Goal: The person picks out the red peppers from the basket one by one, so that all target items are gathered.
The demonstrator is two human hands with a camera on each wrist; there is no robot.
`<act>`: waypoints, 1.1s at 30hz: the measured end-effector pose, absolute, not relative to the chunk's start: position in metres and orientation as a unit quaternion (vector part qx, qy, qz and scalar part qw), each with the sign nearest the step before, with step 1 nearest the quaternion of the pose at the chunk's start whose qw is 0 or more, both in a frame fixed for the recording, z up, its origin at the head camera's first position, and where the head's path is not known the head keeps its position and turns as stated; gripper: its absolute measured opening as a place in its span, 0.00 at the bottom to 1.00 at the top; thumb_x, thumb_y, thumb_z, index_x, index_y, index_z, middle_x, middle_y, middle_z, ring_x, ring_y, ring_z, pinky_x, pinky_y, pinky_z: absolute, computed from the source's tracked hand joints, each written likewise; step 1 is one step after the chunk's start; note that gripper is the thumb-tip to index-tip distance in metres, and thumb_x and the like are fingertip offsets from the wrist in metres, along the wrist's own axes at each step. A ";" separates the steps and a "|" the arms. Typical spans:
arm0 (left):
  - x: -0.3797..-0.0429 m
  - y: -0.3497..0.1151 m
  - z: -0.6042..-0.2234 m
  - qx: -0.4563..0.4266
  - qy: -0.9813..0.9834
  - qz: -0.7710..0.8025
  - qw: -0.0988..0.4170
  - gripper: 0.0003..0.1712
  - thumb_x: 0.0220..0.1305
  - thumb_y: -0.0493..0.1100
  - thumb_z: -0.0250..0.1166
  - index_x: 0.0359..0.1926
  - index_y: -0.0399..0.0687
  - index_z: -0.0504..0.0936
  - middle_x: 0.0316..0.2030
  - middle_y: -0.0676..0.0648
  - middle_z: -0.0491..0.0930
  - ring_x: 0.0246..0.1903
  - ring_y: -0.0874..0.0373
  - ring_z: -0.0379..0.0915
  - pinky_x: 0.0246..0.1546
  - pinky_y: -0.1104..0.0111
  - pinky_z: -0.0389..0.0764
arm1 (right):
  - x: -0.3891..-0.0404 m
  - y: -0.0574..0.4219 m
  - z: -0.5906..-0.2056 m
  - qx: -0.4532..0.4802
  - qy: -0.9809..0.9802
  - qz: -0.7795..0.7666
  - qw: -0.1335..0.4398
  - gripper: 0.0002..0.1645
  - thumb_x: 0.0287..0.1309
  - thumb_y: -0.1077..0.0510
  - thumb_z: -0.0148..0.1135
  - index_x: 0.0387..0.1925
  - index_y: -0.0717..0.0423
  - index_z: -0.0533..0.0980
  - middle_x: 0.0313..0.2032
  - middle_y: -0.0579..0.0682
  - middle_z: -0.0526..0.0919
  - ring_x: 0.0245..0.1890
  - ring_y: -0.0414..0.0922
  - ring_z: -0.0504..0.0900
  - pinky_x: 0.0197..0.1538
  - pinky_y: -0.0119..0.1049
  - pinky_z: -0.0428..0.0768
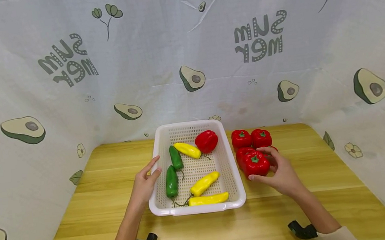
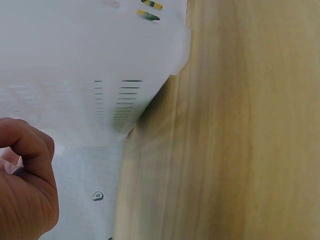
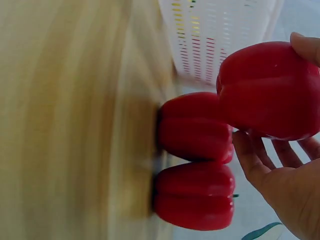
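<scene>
My right hand (image 1: 280, 171) grips a red bell pepper (image 1: 255, 163), thumb on its near side and fingers round the far side. The right wrist view shows this pepper (image 3: 270, 90) raised off the table, over other red bell peppers (image 3: 195, 195) standing there. My left hand (image 1: 145, 182) holds the left rim of a white plastic basket (image 1: 235, 182), its thumb at the rim. Inside the basket lie a red bell pepper (image 1: 206, 141), two green peppers (image 1: 172, 181) and three yellow peppers (image 1: 205, 184), long and with thin stems.
The wooden table (image 1: 113, 176) carries the basket in its middle, with the red bell peppers (image 1: 261, 138) grouped close to its right side. A white cloth (image 1: 157, 60) printed with avocados hangs behind the table and at both sides.
</scene>
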State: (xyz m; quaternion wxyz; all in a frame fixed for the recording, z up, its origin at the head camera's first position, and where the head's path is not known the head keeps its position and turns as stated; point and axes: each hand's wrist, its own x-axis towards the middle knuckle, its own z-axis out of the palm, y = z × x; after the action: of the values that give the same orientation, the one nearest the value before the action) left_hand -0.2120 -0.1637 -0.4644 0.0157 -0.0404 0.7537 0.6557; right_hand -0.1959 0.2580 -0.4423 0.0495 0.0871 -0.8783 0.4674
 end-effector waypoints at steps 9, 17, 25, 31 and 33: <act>-0.213 -0.164 -0.465 -0.042 0.753 0.656 0.014 0.28 0.76 0.48 0.62 0.73 0.66 0.72 0.39 0.28 0.87 0.35 0.41 0.89 0.33 0.53 0.91 | -0.191 0.260 -0.464 0.073 -0.873 0.481 0.021 0.52 0.50 0.52 0.81 0.71 0.55 0.61 0.66 0.61 0.70 0.63 0.58 0.73 0.55 0.18 0.76; -0.213 -0.163 -0.465 -0.047 0.753 0.656 0.020 0.28 0.76 0.49 0.62 0.73 0.67 0.72 0.39 0.28 0.87 0.36 0.41 0.89 0.33 0.52 0.91 | -0.190 0.260 -0.475 0.064 -0.881 0.468 0.017 0.52 0.50 0.51 0.82 0.70 0.57 0.60 0.66 0.61 0.70 0.63 0.57 0.73 0.58 0.26 0.81; -0.213 -0.163 -0.465 -0.046 0.751 0.659 0.017 0.28 0.77 0.49 0.61 0.74 0.65 0.71 0.46 0.28 0.86 0.38 0.40 0.89 0.34 0.52 0.91 | -0.190 0.260 -0.478 0.064 -0.885 0.462 0.014 0.53 0.50 0.51 0.82 0.69 0.57 0.60 0.66 0.62 0.69 0.63 0.60 0.73 0.58 0.35 0.85; -0.213 -0.163 -0.466 -0.044 0.752 0.658 0.014 0.28 0.77 0.49 0.61 0.74 0.65 0.71 0.46 0.28 0.86 0.39 0.40 0.89 0.34 0.52 0.91 | -0.191 0.262 -0.482 0.059 -0.887 0.458 0.013 0.53 0.49 0.50 0.82 0.69 0.56 0.60 0.66 0.62 0.69 0.64 0.59 0.72 0.60 0.44 0.86; -0.213 -0.163 -0.466 -0.045 0.752 0.657 0.014 0.28 0.77 0.49 0.61 0.74 0.65 0.72 0.46 0.28 0.86 0.39 0.40 0.89 0.34 0.52 0.91 | -0.192 0.263 -0.483 0.058 -0.888 0.457 0.014 0.54 0.49 0.49 0.82 0.69 0.56 0.60 0.67 0.62 0.69 0.64 0.59 0.72 0.61 0.46 0.85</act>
State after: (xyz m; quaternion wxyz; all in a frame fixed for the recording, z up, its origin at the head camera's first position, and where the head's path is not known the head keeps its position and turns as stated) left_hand -0.2129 -0.1632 -0.4656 0.0141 -0.0449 0.7521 0.6574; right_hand -0.1918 0.2625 -0.4827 0.0140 0.0579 -0.8876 0.4568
